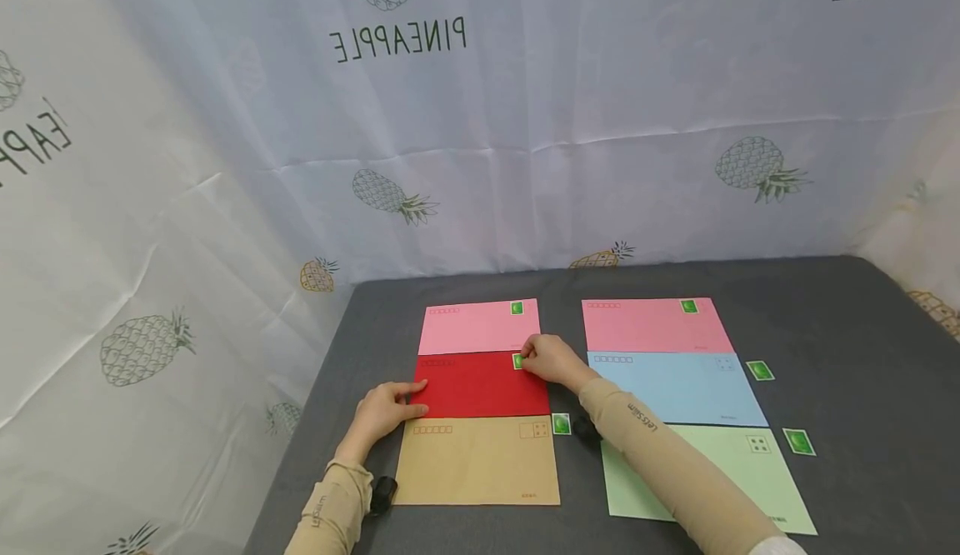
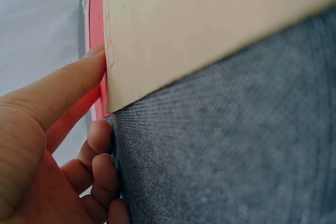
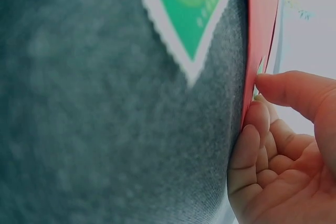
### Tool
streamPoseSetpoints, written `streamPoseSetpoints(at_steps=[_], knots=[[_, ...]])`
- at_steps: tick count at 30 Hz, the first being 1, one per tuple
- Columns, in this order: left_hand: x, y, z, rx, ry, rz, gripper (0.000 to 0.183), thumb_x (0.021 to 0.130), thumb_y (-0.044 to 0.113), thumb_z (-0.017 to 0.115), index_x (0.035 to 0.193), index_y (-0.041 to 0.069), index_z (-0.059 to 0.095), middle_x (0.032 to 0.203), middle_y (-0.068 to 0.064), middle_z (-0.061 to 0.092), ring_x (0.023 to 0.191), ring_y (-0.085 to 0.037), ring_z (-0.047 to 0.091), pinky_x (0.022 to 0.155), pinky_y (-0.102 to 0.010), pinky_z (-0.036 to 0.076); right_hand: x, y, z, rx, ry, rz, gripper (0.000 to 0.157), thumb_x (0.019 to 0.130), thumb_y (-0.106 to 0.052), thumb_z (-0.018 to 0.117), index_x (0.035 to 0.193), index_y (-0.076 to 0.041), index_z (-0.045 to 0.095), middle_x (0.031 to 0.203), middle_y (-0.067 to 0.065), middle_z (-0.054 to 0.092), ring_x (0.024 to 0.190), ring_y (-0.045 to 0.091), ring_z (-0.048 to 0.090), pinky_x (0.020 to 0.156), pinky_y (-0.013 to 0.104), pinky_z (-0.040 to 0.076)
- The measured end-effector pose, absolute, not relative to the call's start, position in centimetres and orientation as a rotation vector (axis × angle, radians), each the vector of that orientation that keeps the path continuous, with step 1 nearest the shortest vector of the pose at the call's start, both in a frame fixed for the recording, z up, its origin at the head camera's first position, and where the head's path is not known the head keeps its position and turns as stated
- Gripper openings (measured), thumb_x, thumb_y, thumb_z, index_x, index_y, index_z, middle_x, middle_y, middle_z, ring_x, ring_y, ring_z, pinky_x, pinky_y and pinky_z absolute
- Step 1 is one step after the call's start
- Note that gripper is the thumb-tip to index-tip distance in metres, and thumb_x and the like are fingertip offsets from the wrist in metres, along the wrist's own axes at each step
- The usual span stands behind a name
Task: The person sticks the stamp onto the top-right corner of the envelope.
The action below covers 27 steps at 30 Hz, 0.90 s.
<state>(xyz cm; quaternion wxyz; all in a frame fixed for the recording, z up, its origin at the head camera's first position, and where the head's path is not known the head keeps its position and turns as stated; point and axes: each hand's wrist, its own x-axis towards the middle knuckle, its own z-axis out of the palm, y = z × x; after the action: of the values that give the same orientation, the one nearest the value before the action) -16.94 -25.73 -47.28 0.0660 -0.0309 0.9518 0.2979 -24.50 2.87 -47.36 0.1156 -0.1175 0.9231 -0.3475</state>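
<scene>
The right hand (image 1: 557,361) pinches a stamp (image 1: 517,362) at the red envelope (image 1: 472,388)'s top right corner, the left hand (image 1: 380,412), fingers straight, touches the envelope's left edge, and this sticking step likely needs pressing next.

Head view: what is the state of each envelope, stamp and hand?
Left pink envelope: stamped.
Right pink envelope: stamped.
Red envelope: green stamp at upper right corner.
Kraft envelope: unstamped.
Light blue envelope: unstamped.
Light green envelope: unstamped, partly behind sleeve.
Green stamp beside kraft envelope: loose.
Green stamp beside light blue envelope: loose.
Green stamp beside light green envelope: loose.
Left hand: fingertips on red envelope's left edge.
Right hand: fingertips holding red envelope's stamp.
</scene>
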Motion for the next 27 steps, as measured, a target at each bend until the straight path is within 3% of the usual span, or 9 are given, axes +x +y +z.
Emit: streamPoseSetpoints(at_steps=[27], knots=[[-16.74,-25.31,-47.28,0.0,2.939,0.868,0.042,0.081,0.021,0.07,0.122,0.015,0.061,0.058,0.001,0.045,0.049,-0.011,0.039,0.047,-0.024,0.031,-24.18,2.69,-47.24,-0.354,2.69,-1.046,0.018,0.08,-0.012,0.069,0.091,-0.004,0.057,0.067,0.004,0.052,0.06,0.014,0.047,0.057,0.025,0.038]])
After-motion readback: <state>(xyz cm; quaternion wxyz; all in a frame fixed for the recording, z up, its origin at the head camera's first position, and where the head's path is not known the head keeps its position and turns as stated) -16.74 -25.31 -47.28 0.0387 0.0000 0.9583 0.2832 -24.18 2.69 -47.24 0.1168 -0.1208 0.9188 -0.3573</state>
